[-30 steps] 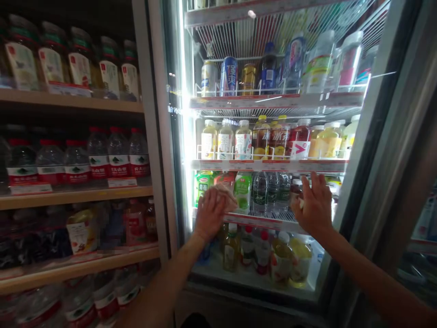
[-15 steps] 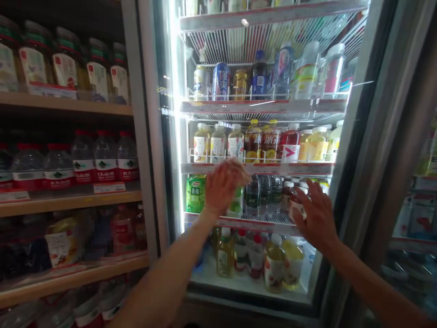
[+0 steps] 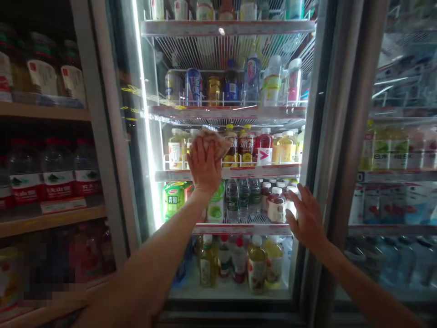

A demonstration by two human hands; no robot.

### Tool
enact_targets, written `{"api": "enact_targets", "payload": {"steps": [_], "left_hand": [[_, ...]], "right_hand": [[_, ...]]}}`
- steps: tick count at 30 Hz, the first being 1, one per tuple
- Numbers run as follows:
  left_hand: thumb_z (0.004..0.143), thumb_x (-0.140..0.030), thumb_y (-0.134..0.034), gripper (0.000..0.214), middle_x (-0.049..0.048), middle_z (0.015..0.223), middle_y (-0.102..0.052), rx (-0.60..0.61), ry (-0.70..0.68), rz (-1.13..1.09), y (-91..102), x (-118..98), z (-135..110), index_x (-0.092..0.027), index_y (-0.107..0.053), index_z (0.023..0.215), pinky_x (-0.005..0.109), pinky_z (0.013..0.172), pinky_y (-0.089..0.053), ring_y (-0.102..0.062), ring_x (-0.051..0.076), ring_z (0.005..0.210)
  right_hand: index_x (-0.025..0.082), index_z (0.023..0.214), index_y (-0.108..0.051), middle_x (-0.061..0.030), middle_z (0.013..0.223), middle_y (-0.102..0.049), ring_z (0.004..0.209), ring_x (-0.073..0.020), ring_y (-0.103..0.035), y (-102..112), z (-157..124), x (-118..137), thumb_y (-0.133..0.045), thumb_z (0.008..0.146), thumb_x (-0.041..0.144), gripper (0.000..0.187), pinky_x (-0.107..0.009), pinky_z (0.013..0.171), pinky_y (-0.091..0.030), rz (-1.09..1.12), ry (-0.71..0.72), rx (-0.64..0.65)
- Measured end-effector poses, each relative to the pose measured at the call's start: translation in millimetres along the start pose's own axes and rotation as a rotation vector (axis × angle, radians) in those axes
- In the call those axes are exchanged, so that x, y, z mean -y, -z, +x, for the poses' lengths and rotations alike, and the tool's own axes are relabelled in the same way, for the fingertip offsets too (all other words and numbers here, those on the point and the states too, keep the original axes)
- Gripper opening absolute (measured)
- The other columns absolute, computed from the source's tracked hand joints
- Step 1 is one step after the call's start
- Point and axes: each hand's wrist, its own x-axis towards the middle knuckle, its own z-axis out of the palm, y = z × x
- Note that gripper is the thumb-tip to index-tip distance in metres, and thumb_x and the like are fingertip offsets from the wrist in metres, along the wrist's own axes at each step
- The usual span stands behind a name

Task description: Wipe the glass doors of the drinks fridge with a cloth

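Observation:
My left hand [image 3: 205, 168] presses a light brownish cloth [image 3: 219, 143] against the glass door [image 3: 232, 116] of a lit drinks cooler, level with the middle shelf. Its fingers lie spread over the cloth and hide part of the bottles behind. Lower down on the right, my right hand [image 3: 305, 216] is raised with its fingers apart, holding nothing. It is close to the glass, near the door's right side; whether it touches I cannot tell. Behind the glass by that hand are small white-capped bottles [image 3: 276, 207].
A wooden shelf [image 3: 51, 218] with red-labelled water bottles [image 3: 58, 175] stands left of the cooler. A metal door frame [image 3: 341, 136] runs up the right side, and beyond it is another stocked cooler [image 3: 396, 175]. Cans and bottles fill the wire shelves inside.
The view has turned rightward, bringing more of the right-hand cooler in. My left hand has moved up the glass with the cloth. My right hand stays raised and open by the door's right side.

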Motion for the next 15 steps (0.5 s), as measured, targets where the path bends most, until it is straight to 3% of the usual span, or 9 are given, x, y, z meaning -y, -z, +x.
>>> {"api": "enact_targets", "payload": {"steps": [1, 5, 6, 7, 8, 11, 12, 13, 15], "left_hand": [[0.087, -0.029, -0.042, 0.054, 0.0106, 0.150, -0.021, 0.025, -0.039, -0.004, -0.3, -3, 0, -0.019, -0.029, 0.139, 0.051, 0.112, -0.015, -0.006, 0.026, 0.141], [0.085, -0.028, -0.045, 0.050, 0.0046, 0.148, -0.029, 0.274, -0.689, -0.096, 0.6, -23, -42, -0.026, -0.038, 0.134, 0.047, 0.112, -0.015, -0.016, 0.024, 0.139], [0.085, -0.027, -0.045, 0.049, 0.0030, 0.147, -0.031, 0.304, -0.781, -0.117, -0.1, -27, -48, -0.027, -0.038, 0.133, 0.046, 0.113, -0.014, -0.017, 0.022, 0.139], [0.085, -0.028, -0.045, 0.049, 0.0025, 0.147, -0.032, 0.313, -0.798, -0.129, -1.5, -31, -48, -0.027, -0.038, 0.133, 0.045, 0.113, -0.013, -0.018, 0.021, 0.139], [0.085, -0.028, -0.044, 0.049, 0.0033, 0.147, -0.031, 0.296, -0.731, -0.134, -3.6, -35, -39, -0.026, -0.037, 0.134, 0.046, 0.113, -0.012, -0.018, 0.022, 0.139], [0.087, -0.032, -0.042, 0.052, 0.0104, 0.150, -0.024, 0.150, -0.266, -0.137, -13.5, -52, 19, -0.020, -0.033, 0.137, 0.052, 0.112, -0.010, -0.013, 0.028, 0.140], [0.087, -0.032, -0.043, 0.053, 0.0121, 0.150, -0.021, 0.116, -0.167, -0.147, -17.5, -60, 38, -0.018, -0.033, 0.137, 0.054, 0.112, -0.010, -0.011, 0.030, 0.140], [0.087, -0.033, -0.043, 0.054, 0.0128, 0.151, -0.020, 0.102, -0.128, -0.160, -21.4, -70, 52, -0.018, -0.033, 0.137, 0.055, 0.111, -0.010, -0.010, 0.031, 0.140], [0.086, -0.030, -0.043, 0.051, 0.0119, 0.150, -0.023, 0.135, -0.255, -0.193, -27.6, -93, 56, -0.018, -0.035, 0.135, 0.055, 0.111, -0.012, -0.012, 0.031, 0.139]], "right_hand": [[0.026, 0.143, -0.023, -0.0078, 0.151, -0.020, 0.137, -0.0304, -0.022, 1, -1, -2, -0.044, 0.085, 0.023, 0.062, -0.053, 0.105, -0.030, 0.005, -0.010, -0.005], [0.026, 0.143, -0.024, -0.0091, 0.150, -0.022, 0.136, -0.0305, -0.024, 8, -11, -7, -0.043, 0.085, 0.023, 0.061, -0.053, 0.103, -0.032, 0.000, -0.006, 0.024], [0.026, 0.142, -0.024, -0.0098, 0.149, -0.024, 0.135, -0.0304, -0.025, 10, -12, -9, -0.042, 0.085, 0.022, 0.060, -0.053, 0.103, -0.032, -0.004, 0.001, 0.033], [0.025, 0.142, -0.024, -0.0105, 0.149, -0.025, 0.135, -0.0304, -0.025, 12, -12, -11, -0.042, 0.085, 0.022, 0.060, -0.053, 0.103, -0.033, -0.007, 0.006, 0.034], [0.024, 0.143, -0.024, -0.0111, 0.148, -0.026, 0.135, -0.0305, -0.026, 15, -11, -14, -0.042, 0.085, 0.022, 0.060, -0.054, 0.103, -0.033, -0.008, 0.009, 0.025], [0.024, 0.143, -0.023, -0.0115, 0.147, -0.027, 0.135, -0.0302, -0.026, 26, -1, -23, -0.042, 0.085, 0.021, 0.060, -0.054, 0.103, -0.032, 0.013, 0.003, -0.046], [0.024, 0.143, -0.023, -0.0114, 0.147, -0.027, 0.135, -0.0300, -0.026, 29, 3, -25, -0.042, 0.085, 0.021, 0.061, -0.054, 0.103, -0.033, 0.024, 0.000, -0.067], [0.024, 0.143, -0.023, -0.0112, 0.147, -0.028, 0.135, -0.0297, -0.026, 32, 5, -27, -0.043, 0.085, 0.021, 0.061, -0.054, 0.103, -0.033, 0.036, -0.001, -0.085], [0.024, 0.143, -0.023, -0.0109, 0.147, -0.028, 0.134, -0.0293, -0.027, 38, 7, -29, -0.044, 0.084, 0.020, 0.062, -0.053, 0.104, -0.033, 0.059, 0.007, -0.099]]}}
